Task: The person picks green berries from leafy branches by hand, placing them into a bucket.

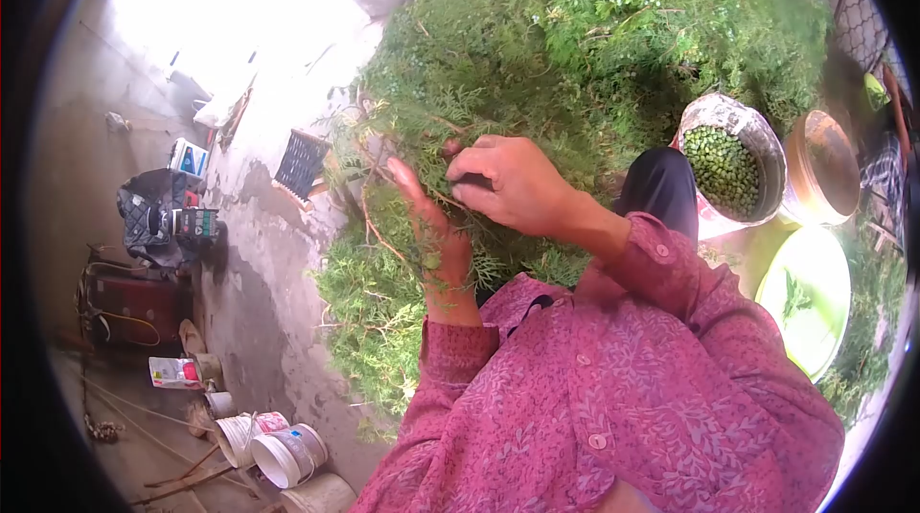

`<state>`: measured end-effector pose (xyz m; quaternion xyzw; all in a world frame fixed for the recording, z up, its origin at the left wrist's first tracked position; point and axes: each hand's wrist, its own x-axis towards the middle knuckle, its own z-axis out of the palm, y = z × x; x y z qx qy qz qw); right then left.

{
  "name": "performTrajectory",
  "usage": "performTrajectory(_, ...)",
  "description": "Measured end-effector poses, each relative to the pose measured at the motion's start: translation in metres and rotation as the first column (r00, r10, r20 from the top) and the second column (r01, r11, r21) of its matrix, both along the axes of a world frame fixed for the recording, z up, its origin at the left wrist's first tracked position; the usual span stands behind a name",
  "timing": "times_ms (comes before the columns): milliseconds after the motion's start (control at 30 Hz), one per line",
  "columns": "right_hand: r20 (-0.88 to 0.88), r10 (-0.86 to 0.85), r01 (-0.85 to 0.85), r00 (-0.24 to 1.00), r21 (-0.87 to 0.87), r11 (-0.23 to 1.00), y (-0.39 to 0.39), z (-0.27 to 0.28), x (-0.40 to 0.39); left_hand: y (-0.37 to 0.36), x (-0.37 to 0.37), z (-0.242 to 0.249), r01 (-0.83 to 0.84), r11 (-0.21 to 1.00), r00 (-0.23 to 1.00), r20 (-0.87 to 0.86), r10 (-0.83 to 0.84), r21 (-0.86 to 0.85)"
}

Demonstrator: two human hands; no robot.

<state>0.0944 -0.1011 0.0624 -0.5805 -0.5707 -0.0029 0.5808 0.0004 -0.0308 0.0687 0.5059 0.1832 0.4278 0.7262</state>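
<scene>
A leafy green branch (pixel 379 226) lies across my left hand (pixel 436 235), which is wrapped partly by its sprigs, with the thumb raised beside the stem. My right hand (pixel 513 182) is closed just to the right, its fingers curled at the branch; a small dark thing shows between thumb and fingers, too unclear to name. Behind and below both hands spreads a large heap of green foliage (pixel 594 44). A bucket (pixel 773 168) filled with small green pieces (pixel 719 168) stands to the right of my knee.
Beside the bucket are a tan container (pixel 824 168) and a pale green basin (pixel 839 297) with a sprig inside. At left stand a black bag (pixel 144 216), a dark red box (pixel 139 307) and white buckets (pixel 287 456). A slatted dark object (pixel 304 166) lies on the floor.
</scene>
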Motion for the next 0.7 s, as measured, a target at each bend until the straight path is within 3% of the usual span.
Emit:
performTrajectory(133,-0.01,-0.029,0.027,1.0,-0.142,0.99,-0.002,0.002,-0.001,-0.001,0.003,0.002,-0.036,0.993,0.997,-0.066,0.028,-0.117)
performTrajectory(200,-0.015,0.093,-0.093,0.996,-0.365,0.926,-0.006,0.008,0.002,0.004,0.001,-0.007,-0.01,0.998,0.996,-0.09,0.016,0.063)
performTrajectory(333,-0.134,0.109,-0.145,0.985,-0.297,0.944,-0.007,0.0,-0.003,0.008,0.006,-0.009,-0.01,0.999,0.999,-0.047,0.011,0.035)
performTrajectory(400,-0.511,0.069,-0.265,0.857,-0.32,0.91,-0.011,-0.004,-0.005,0.005,0.006,-0.003,-0.01,1.0,0.999,-0.035,0.009,-0.028)
performTrajectory(433,-0.513,0.07,-0.266,0.856,-0.32,0.909,-0.011,-0.004,-0.007,0.005,0.006,-0.004,-0.01,1.0,0.999,-0.036,0.009,-0.028)
performTrajectory(500,-0.619,0.145,-0.295,0.772,-0.147,0.944,-0.013,-0.004,-0.01,0.004,0.007,-0.004,-0.004,1.0,1.0,-0.023,0.004,-0.03)
performTrajectory(633,-0.56,0.174,-0.285,0.81,-0.117,0.951,-0.011,-0.007,-0.012,0.002,0.004,-0.002,0.013,0.999,0.999,-0.04,-0.012,0.037)
performTrajectory(700,-0.312,0.154,-0.196,0.938,-0.106,0.975,-0.016,0.0,-0.012,0.0,0.003,-0.003,-0.017,1.0,0.999,-0.03,0.017,-0.001)
